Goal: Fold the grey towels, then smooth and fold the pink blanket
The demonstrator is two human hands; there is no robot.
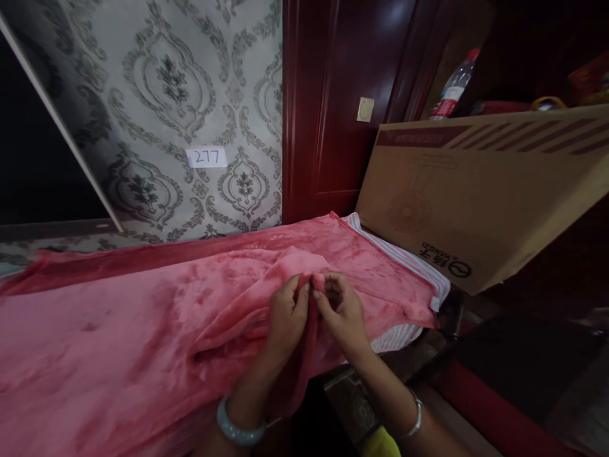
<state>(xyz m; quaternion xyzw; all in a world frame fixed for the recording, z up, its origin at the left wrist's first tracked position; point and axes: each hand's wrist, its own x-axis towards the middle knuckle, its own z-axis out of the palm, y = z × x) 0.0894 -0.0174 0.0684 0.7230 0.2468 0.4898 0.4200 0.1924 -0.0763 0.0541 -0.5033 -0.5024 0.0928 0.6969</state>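
A pink plush blanket (pixel 157 330) lies spread in front of me, rumpled around the middle. Both hands pinch its edge side by side, lifted a little above the surface. My left hand (pixel 288 314) is closed on the fabric between thumb and fingers. Close to it, my right hand (pixel 343 311) grips the neighbouring bit of edge the same way. A dark fold of the blanket hangs down between my wrists. Under the right end of the blanket shows a striped cloth (pixel 399 339).
A large cardboard box (pixel 442 197) leans at the right, with a plastic bottle (pixel 454 89) near its top edge. Behind are a dark red door (pixel 328 108) and patterned wallpaper with a "277" label (pixel 207 157). A dark screen (pixel 42 139) stands at the left.
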